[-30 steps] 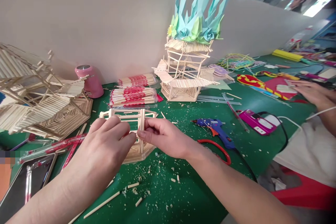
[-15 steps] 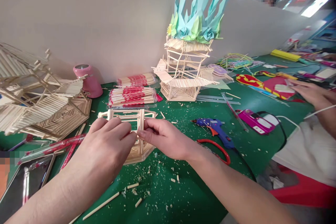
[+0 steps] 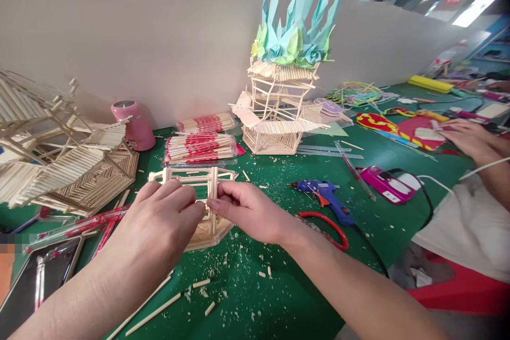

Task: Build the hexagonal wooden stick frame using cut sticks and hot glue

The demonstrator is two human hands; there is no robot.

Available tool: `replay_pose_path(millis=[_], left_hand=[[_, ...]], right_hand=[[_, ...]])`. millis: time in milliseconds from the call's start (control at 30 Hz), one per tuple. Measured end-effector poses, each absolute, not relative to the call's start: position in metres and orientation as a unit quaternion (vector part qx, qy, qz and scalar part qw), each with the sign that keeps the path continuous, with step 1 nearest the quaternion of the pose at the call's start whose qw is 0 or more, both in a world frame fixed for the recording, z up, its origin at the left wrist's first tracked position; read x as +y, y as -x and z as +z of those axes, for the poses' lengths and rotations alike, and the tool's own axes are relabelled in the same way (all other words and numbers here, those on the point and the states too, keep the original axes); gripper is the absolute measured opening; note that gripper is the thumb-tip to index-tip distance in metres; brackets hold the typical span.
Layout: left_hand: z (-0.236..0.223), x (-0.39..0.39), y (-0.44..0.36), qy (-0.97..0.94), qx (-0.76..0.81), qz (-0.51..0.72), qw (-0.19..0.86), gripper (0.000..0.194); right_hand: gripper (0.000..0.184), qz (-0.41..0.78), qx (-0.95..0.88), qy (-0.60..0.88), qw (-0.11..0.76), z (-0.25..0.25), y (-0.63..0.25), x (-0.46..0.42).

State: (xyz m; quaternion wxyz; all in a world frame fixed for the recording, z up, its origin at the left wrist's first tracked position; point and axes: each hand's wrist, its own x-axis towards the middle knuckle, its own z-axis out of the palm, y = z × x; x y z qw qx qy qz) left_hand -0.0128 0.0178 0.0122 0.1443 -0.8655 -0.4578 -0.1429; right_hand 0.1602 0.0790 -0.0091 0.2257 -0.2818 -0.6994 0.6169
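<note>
A small frame of wooden chopstick-like sticks [image 3: 213, 183] stands on the green table between my hands. My right hand [image 3: 249, 210] pinches one of its upright posts between thumb and fingers. My left hand [image 3: 167, 215], back toward me, has its fingers curled at the frame's left and front side. That hand covers much of the frame, and its fingertips are hidden. To the right lies a blue hot glue gun [image 3: 321, 191], with red-handled pliers [image 3: 338, 236] just below it.
Behind stand a stick tower [image 3: 274, 127] topped with folded paper and packs of sticks [image 3: 201, 147]. Left are a larger stick model [image 3: 75, 170], a pink cup-shaped device [image 3: 135, 126] and a tablet [image 3: 40, 281]. Cut sticks [image 3: 155, 313] lie in front. A co-worker's hands [image 3: 466, 135] work at right.
Both hands keep their hold on the frame, with barely any shift. The view has moved slightly. The co-worker's hand at the right has shifted a little.
</note>
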Motion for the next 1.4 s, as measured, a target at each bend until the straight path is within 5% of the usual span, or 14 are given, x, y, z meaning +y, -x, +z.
replay_pose_path(millis=[200, 700, 833, 1033, 1233, 1400], left_hand=[[0.011, 0.003, 0.018, 0.861, -0.459, -0.207, 0.068, 0.016], [-0.034, -0.042, 0.002, 0.784, -0.506, -0.352, -0.073, 0.018], [-0.038, -0.051, -0.02, 0.709, -0.524, -0.417, -0.224, 0.016], [-0.051, -0.056, -0.051, 0.372, -0.549, -0.448, -0.599, 0.023], [-0.058, -0.062, -0.067, 0.246, -0.471, -0.483, -0.696, 0.028], [-0.056, -0.079, -0.079, 0.345, -0.447, -0.338, -0.753, 0.049]], right_hand=[[0.026, 0.571, -0.736, 0.274, 0.238, -0.01, -0.163, 0.076], [0.019, 0.301, -0.881, 0.267, 0.247, -0.072, -0.153, 0.072], [0.01, 0.297, -0.873, 0.302, 0.244, -0.073, -0.16, 0.066], [0.016, 0.222, -0.81, 0.477, 0.259, -0.063, -0.234, 0.046], [0.028, 0.137, -0.758, 0.603, 0.21, -0.088, -0.314, 0.027], [0.029, 0.093, -0.776, 0.573, 0.247, -0.083, -0.302, 0.021]])
